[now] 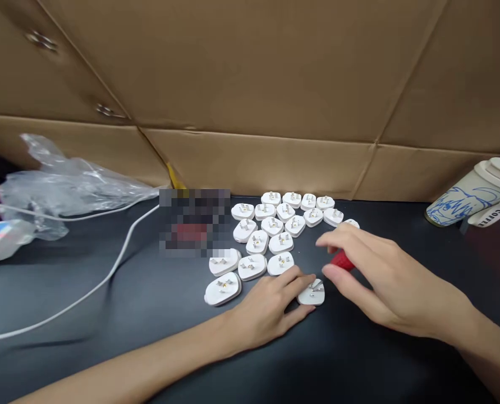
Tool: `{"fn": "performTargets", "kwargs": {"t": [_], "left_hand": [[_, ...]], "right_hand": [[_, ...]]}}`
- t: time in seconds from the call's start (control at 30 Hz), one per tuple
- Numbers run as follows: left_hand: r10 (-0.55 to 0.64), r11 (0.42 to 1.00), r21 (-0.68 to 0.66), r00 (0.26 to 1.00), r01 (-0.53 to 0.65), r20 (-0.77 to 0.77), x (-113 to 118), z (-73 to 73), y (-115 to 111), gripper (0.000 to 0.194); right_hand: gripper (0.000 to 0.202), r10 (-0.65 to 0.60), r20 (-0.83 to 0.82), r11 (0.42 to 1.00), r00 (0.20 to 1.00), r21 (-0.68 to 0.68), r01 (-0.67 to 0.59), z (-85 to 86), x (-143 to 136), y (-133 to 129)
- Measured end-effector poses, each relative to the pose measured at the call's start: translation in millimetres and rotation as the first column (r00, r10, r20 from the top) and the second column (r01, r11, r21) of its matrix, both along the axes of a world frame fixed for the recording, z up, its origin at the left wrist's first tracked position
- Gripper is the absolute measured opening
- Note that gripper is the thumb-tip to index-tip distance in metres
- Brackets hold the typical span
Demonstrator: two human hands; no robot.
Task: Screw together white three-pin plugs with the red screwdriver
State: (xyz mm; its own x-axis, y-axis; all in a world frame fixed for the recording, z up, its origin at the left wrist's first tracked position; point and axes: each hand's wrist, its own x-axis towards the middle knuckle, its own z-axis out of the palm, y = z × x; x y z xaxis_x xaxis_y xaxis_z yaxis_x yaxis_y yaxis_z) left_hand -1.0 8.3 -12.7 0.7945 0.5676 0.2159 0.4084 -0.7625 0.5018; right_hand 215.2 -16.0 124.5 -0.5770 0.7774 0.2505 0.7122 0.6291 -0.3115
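Observation:
My left hand (275,300) rests on the black table, its thumb and fingers closed round the left edge of a white three-pin plug (311,297) lying pins up. Over that plug my right hand (384,275) curls about the red handle (342,260) of a screwdriver. Its thumb and forefinger stand a little apart around the handle, and the other fingers are mostly hidden. A thin metal shaft seems to reach down among the pins; whether the tip sits in a screw I cannot tell.
Several more white plugs (252,266) lie pins up beyond my hands. A coffee cup (472,193) leans at the right. On the left are a white cable (123,247), clear plastic wrap (73,182) and a white device (5,241). Brown board (250,163) walls the back; one patch is blurred.

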Motion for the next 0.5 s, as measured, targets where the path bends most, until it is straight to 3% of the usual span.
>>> {"fn": "performTargets", "kwargs": {"t": [0.07,0.1,0.2,0.3,0.37,0.43,0.5], "left_hand": [[-0.012,1.000,-0.003,1.000,0.012,-0.006,0,1.7,1,0.033],[-0.019,1.000,-0.010,1.000,0.019,-0.011,0,2.7,1,0.033],[-0.026,0.999,-0.033,1.000,0.026,-0.015,0,5.7,1,0.031],[-0.015,1.000,-0.024,1.000,0.016,0.010,0,6.6,1,0.032],[-0.013,1.000,-0.002,1.000,0.013,0.023,-1,5.2,0,0.033],[-0.017,1.000,0.017,1.000,0.016,0.023,-1,3.4,0,0.031],[-0.018,1.000,0.014,1.000,0.018,0.012,-1,2.7,0,0.027]], "right_hand": [[0.018,-0.121,0.098,0.991,0.988,0.074,0.114,-1.8,1,-4],[0.017,-0.119,0.149,0.991,0.982,0.079,0.108,-1.1,2,-7],[0.018,0.087,0.233,0.996,0.969,-0.025,-0.083,6.8,6,-15],[0.022,0.275,0.160,0.954,0.948,-0.170,-0.248,13.8,6,-17],[0.007,0.230,0.108,0.961,0.967,-0.184,-0.208,11.9,3,-14],[0.016,0.066,0.134,0.993,0.989,-0.107,-0.051,4.9,-1,-9],[0.021,0.027,0.218,0.998,0.976,-0.065,-0.013,-3.5,-4,-5]]}}
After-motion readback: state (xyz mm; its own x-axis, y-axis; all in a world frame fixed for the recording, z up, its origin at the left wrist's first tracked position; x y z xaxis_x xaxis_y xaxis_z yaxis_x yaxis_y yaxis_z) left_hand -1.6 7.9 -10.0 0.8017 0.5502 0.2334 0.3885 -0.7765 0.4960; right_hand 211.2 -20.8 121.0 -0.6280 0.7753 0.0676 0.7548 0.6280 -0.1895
